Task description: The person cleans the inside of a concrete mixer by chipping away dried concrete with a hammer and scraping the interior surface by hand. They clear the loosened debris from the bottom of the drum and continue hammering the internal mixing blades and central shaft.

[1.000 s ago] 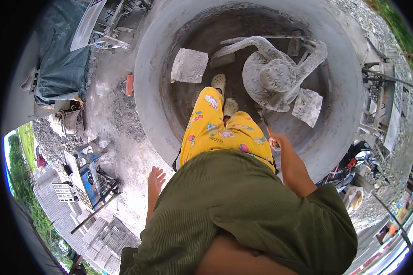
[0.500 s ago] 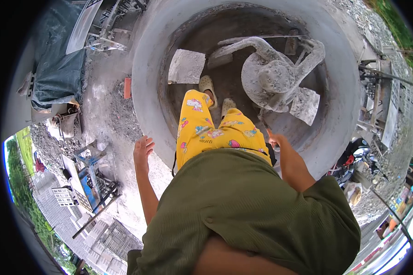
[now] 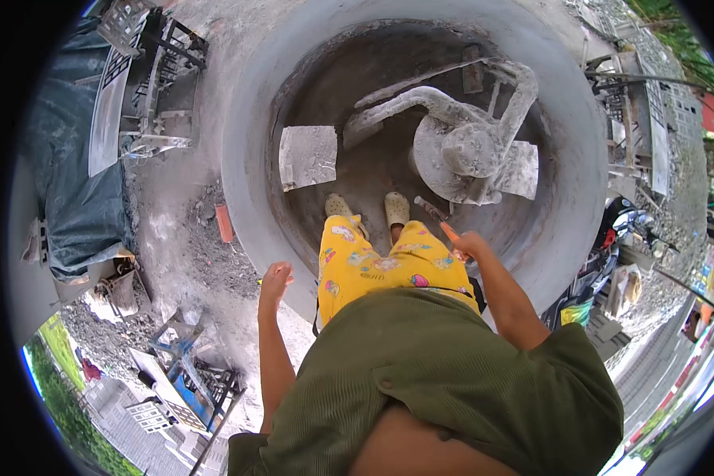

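Note:
I stand inside a round grey basin (image 3: 250, 170) with a dusty mixer (image 3: 470, 151) in it. Its curved arms carry flat paddles, one of them a pale square plate (image 3: 308, 157) ahead of my left shoe. My right hand (image 3: 472, 246), beside my right thigh, grips an orange-handled tool (image 3: 450, 232); its dusty far end points up and left toward the mixer's hub. Out to the left, near the basin's rim, hangs my left hand (image 3: 276, 279), its fingers loosely bent and nothing visible in them.
Left of the basin lie a red brick (image 3: 224, 224) and a dark tarp (image 3: 87, 182). A blue and white metal frame (image 3: 186, 377) stands at the lower left. Dusty racks (image 3: 646, 119) and a motorcycle (image 3: 623, 226) are on the right.
Both my feet now stand side by side, lower against the basin. My right hand has lifted the tool out from my side, so more of it shows. My left hand is nearer my leg.

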`<state>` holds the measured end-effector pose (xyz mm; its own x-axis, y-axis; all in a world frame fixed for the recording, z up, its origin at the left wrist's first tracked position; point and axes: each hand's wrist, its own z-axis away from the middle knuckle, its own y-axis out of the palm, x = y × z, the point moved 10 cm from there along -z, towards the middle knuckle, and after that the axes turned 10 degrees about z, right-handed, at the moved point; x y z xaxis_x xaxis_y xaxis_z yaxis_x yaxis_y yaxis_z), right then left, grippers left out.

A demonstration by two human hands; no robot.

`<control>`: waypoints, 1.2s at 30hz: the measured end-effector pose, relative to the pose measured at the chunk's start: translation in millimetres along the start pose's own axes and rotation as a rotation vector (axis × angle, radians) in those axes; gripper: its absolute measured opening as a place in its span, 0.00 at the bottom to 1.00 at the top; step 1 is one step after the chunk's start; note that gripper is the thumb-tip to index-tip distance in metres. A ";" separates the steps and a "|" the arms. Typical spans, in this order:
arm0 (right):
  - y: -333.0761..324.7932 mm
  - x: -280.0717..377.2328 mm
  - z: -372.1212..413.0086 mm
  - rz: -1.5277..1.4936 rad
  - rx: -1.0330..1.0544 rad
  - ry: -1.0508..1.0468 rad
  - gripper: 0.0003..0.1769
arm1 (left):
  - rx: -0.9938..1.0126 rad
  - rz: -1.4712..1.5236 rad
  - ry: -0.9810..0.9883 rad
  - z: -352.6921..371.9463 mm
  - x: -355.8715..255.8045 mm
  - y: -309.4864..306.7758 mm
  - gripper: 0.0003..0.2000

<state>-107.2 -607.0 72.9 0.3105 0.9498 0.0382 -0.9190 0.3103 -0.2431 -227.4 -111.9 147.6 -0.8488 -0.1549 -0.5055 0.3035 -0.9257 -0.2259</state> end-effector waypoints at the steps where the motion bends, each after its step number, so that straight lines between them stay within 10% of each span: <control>1: -1.9 18.5 3.2 -0.012 -0.013 -0.025 0.11 | 0.026 -0.121 0.087 -18.0 -15.5 -9.6 0.19; 9: -37.9 162.0 66.7 -0.109 -0.082 -0.131 0.21 | 0.086 -0.383 0.325 -117.0 -112.1 -73.6 0.19; 18: -108.8 270.6 74.2 -0.288 -0.297 -0.371 0.32 | 0.038 -0.681 0.680 -229.7 -322.4 -1.1 0.20; 25: -232.1 340.4 -6.6 -0.969 0.032 -0.476 0.08 | -0.396 -0.943 1.281 -288.1 -527.9 90.3 0.25; 32: -407.1 410.9 -139.1 -2.069 0.548 -0.685 0.07 | -0.399 -1.220 1.417 -402.5 -659.7 217.4 0.31; 36: -467.2 401.2 -225.2 -2.331 0.574 -0.805 0.05 | -0.127 -1.254 1.148 -436.3 -681.7 283.8 0.33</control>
<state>501.5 -380.0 -16.4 0.4273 -0.9022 -0.0596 0.5466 0.2053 0.8119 626.3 -118.4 64.8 0.1320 0.9560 -0.2618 -0.1797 -0.2367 -0.9548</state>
